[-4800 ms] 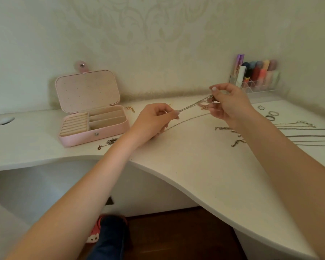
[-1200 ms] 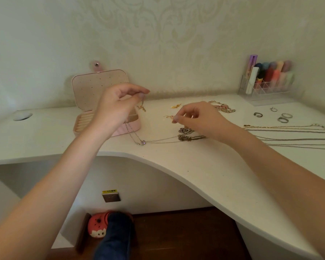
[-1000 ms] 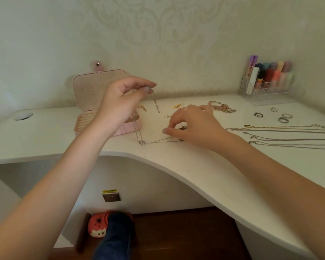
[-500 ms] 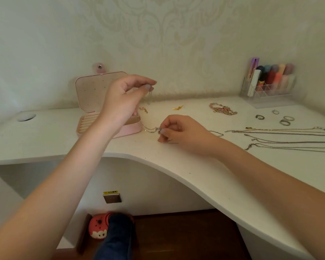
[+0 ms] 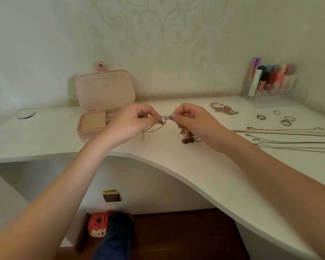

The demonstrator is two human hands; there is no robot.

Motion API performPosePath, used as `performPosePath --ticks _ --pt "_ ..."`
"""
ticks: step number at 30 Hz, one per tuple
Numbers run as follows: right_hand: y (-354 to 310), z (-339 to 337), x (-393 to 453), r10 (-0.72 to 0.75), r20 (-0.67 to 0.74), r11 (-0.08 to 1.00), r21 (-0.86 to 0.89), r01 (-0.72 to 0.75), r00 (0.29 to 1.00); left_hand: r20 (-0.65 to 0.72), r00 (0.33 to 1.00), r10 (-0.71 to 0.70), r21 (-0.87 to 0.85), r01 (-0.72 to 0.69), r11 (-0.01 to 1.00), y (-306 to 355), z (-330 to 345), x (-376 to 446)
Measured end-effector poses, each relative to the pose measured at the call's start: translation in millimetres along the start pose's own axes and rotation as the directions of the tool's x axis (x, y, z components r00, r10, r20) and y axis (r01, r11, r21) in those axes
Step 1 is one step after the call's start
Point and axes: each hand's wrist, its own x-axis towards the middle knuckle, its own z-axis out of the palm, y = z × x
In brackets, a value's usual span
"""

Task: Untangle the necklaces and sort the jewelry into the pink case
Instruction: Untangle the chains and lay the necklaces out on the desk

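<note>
The pink case [image 5: 94, 126] stands open on the white desk [image 5: 195, 166], lid upright, ring rolls and compartments showing. Just right of it, my left hand [image 5: 131, 124] and my right hand [image 5: 193, 122] pinch a thin silver necklace with a small pendant [image 5: 166, 117] between their fingertips, above the desk. Its chain sags below my left hand, and a bunched dark part [image 5: 188, 140] lies under my right hand. Several straightened necklaces [image 5: 289, 137] lie in rows at the right.
A beaded bracelet [image 5: 224, 109] and a few rings [image 5: 287, 121] lie at the back right. A clear organizer with lipsticks [image 5: 270, 85] stands by the wall. A small gold piece [image 5: 175, 107] lies behind my hands. The desk's curved front edge runs below.
My left hand has come down from in front of the case lid. My right hand has lifted off the desk. Both now meet at the pendant, holding the chain up.
</note>
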Motion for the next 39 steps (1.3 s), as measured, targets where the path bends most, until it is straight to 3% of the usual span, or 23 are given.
performPosePath --ticks 3,11,21,27,33,39 --pt "0.3 -0.4 -0.2 0.003 0.014 1.000 -0.007 -0.003 1.000 -0.079 0.996 -0.037 -0.081 0.030 0.996 -1.8 -1.2 1.4" --pt "0.0 -0.4 1.7 0.014 0.001 0.997 -0.071 -0.014 1.000 -0.187 0.980 0.062 0.015 -0.060 0.998 -11.3 1.5 4.9" --pt "-9.4 -1.3 -6.2 -0.048 -0.016 0.993 -0.108 0.046 0.999 -0.082 0.997 0.009 -0.249 -0.029 0.968 5.8 15.6 -2.4" --pt "-5.8 -1.5 -5.6 -0.111 -0.041 0.990 -0.089 0.107 0.993 -0.127 0.992 0.022 -0.087 -0.033 0.996 7.9 19.6 -3.1" --pt "-5.5 -2.2 -5.0 -0.121 -0.014 0.988 -0.098 0.119 0.993 -0.154 0.971 0.182 0.184 -0.153 0.971 3.5 20.5 -7.9" --pt "-4.8 -1.4 -4.1 -0.107 -0.006 0.991 -0.085 0.106 0.994 -0.281 0.936 0.211 0.148 -0.175 0.973 3.6 22.2 -9.2"
